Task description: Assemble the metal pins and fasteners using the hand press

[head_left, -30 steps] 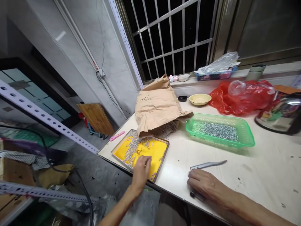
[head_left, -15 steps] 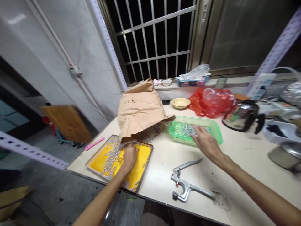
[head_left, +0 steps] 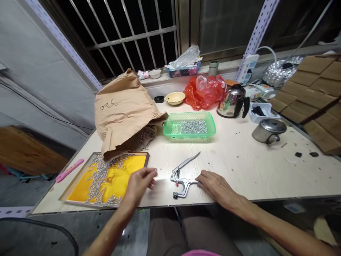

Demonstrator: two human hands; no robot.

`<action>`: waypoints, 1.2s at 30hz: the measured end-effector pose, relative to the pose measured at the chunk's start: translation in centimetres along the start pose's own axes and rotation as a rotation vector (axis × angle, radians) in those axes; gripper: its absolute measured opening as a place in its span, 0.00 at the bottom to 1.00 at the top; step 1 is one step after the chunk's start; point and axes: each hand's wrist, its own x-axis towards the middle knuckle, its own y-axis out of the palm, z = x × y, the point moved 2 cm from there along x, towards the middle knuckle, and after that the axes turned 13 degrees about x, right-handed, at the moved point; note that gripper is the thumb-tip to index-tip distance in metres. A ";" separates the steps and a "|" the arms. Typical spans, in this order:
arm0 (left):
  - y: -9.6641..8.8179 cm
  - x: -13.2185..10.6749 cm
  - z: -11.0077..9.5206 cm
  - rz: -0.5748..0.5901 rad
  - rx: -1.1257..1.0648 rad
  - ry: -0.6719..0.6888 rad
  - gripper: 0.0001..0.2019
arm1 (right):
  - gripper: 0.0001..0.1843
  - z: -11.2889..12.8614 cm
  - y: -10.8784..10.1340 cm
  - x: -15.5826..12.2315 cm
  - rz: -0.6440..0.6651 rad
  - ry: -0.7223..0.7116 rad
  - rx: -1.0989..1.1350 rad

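Note:
My right hand (head_left: 217,186) lies over the end of the lower handle of the metal snap pliers (head_left: 183,180), fingers curled around it. The pliers rest on the table with their handles spread apart and a black tip at the jaw. My left hand (head_left: 140,183) hovers just right of a shallow tray (head_left: 147,159), thumb and fingers drawn together; whatever is between them is too small to make out. Across the tray's yellow lining (head_left: 133,167) are many small silvery pieces (head_left: 98,181). More small metal pieces (head_left: 193,127) fill part of the green plastic basket (head_left: 189,136).
A brown paper bag (head_left: 125,110) opens toward the tray, with small pieces in its mouth. A pink cutter-like tool (head_left: 69,170) lies at left. Behind stand a yellow bowl (head_left: 175,98), red plastic bag (head_left: 204,93) and kettle (head_left: 232,101). A metal cup (head_left: 268,131) and cardboard (head_left: 314,96) are right.
My right hand has left the green basket and come down onto the pliers' handle. My left hand has lifted off the tray and moved right. The view has turned right.

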 end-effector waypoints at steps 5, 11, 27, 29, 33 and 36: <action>6.4 -2.7 -1.2 0.258 -0.179 -0.136 0.29 | 0.06 0.6 -0.4 0.1 -0.036 -0.007 -0.067; 7.7 -2.3 -0.2 0.319 -0.183 -0.210 0.32 | 0.05 0.6 -0.1 -0.1 -0.052 0.031 -0.072; 7.5 -0.9 -0.9 0.406 0.082 -0.195 0.33 | 0.07 -0.5 1.3 -0.1 -0.107 0.021 -0.047; 7.4 -1.0 -0.8 0.386 0.123 -0.189 0.33 | 0.07 -0.5 1.2 -0.1 -0.106 0.026 -0.046; 7.3 -1.4 -0.7 0.407 0.080 -0.306 0.30 | 0.07 -0.2 0.9 -0.3 -0.104 0.019 -0.043; 7.2 -1.7 -0.7 0.404 0.025 -0.389 0.28 | 0.07 0.0 0.7 -0.4 -0.106 0.009 -0.051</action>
